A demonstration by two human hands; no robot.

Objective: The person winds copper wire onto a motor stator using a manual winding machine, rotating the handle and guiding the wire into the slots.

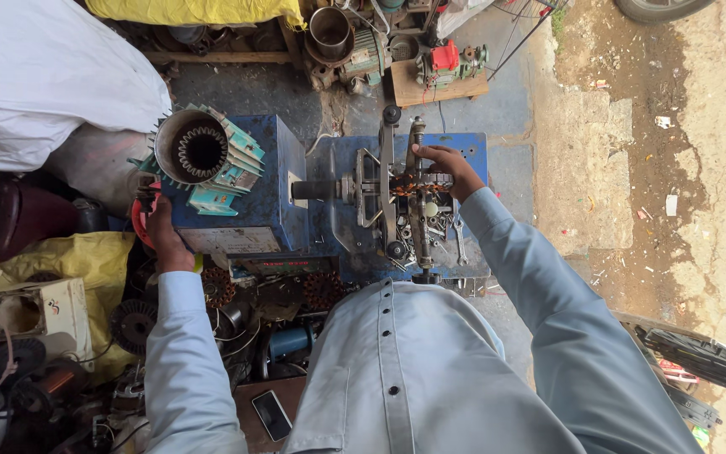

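A blue coil-winding machine (270,181) stands in front of me with a metal winding former (397,189) on its shaft. Copper wire is wound on the former. My right hand (445,168) rests on the top of the former, fingers curled over the copper wire. My left hand (161,231) reaches to the machine's left side and grips a red wheel (138,223) there. A teal finned motor stator housing (203,155) sits on top of the blue machine, just above my left hand.
Loose spanners and bolts (447,235) lie on the blue base. Motor parts and copper coils (237,294) crowd the floor below, next to a phone (272,414) and a yellow sack (86,269). White sacks (35,76) lie at left, bare concrete ground (632,168) at right.
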